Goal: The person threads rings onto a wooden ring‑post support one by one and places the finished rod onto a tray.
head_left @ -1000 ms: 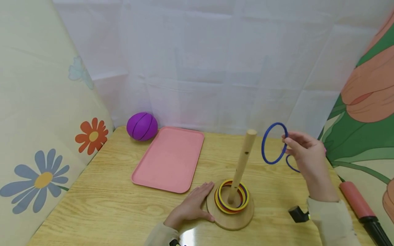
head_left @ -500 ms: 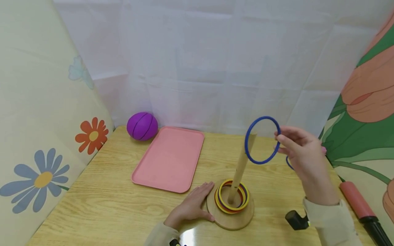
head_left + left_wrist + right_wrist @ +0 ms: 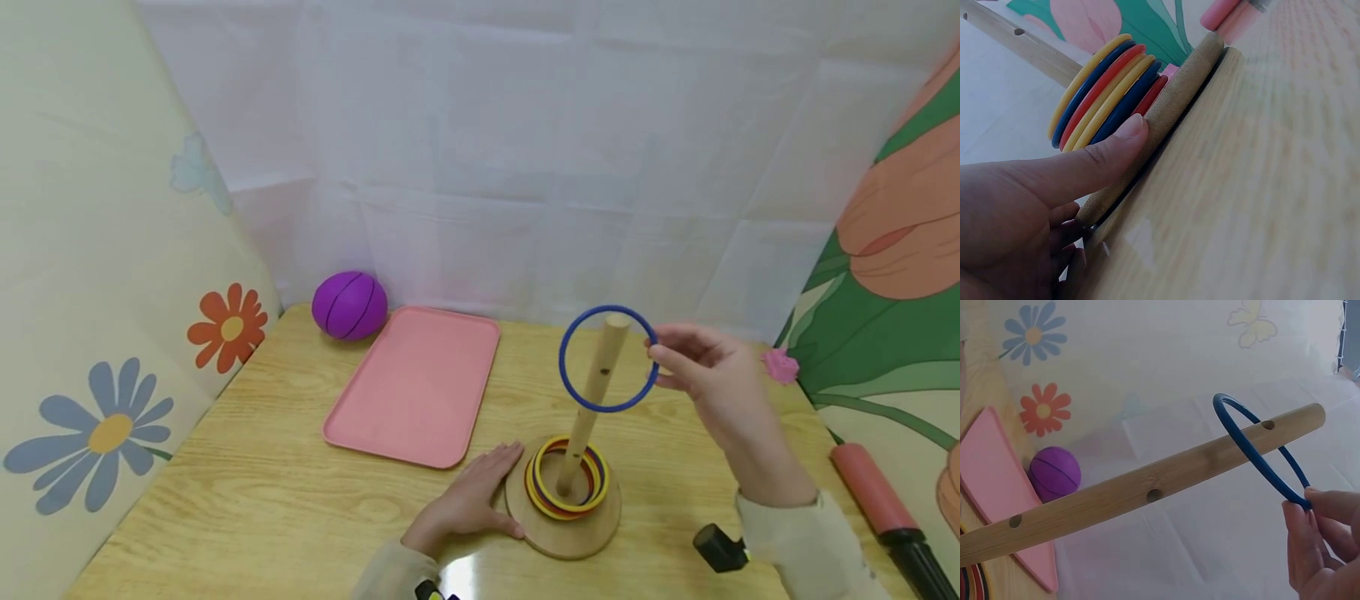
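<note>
Between thumb and fingertips, my right hand pinches a blue ring by its right edge. That ring stands tilted around the upper part of the wooden post, as the right wrist view shows. At the post's foot, several yellow, red and blue rings lie stacked on the round wooden base. My left hand rests against the left rim of the base, fingers extended and thumb touching its edge. Some left fingers are partly hidden in the left wrist view.
A pink tray lies left of the stand, with a purple ball beyond its far left corner. Near the table's right edge are a small pink object and a red-and-black cylinder. A white cloth hangs behind.
My right hand has carried the blue ring leftward from beside the post to around its upper part. Another blue ring behind that hand has dropped from sight. The left hand stays put.
</note>
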The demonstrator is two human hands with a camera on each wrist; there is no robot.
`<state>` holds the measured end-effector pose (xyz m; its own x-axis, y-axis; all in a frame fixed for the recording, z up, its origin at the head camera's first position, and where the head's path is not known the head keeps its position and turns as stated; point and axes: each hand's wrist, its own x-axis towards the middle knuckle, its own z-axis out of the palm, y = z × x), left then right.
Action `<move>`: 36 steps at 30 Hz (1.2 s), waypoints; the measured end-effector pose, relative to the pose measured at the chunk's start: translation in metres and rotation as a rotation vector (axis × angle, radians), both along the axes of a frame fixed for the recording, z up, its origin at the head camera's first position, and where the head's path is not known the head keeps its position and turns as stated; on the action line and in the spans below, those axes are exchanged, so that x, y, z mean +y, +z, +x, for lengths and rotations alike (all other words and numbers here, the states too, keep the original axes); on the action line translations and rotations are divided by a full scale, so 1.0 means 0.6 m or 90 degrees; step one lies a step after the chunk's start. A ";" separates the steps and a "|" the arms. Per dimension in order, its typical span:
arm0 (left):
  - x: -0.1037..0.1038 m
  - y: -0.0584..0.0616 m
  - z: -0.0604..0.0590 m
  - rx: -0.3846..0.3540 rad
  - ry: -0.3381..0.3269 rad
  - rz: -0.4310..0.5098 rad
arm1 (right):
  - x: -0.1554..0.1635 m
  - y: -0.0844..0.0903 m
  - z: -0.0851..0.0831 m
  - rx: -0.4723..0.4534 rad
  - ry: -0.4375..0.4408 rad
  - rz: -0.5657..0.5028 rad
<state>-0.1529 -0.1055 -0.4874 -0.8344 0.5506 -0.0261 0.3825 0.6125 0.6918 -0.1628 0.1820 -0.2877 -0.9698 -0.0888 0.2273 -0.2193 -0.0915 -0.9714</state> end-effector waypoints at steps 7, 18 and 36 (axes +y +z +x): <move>0.001 0.001 0.000 -0.001 0.002 -0.003 | -0.003 -0.027 -0.002 -0.054 -0.013 0.071; 0.001 -0.003 0.000 0.001 0.004 -0.007 | -0.003 -0.076 -0.008 -0.118 -0.020 0.150; 0.002 -0.001 0.000 0.012 0.002 -0.009 | 0.000 -0.180 -0.022 -0.184 0.047 0.258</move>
<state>-0.1528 -0.1044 -0.4879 -0.8364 0.5479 -0.0179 0.3937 0.6231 0.6759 -0.1761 0.1822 -0.3960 -0.9759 -0.1844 -0.1167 0.0571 0.3005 -0.9521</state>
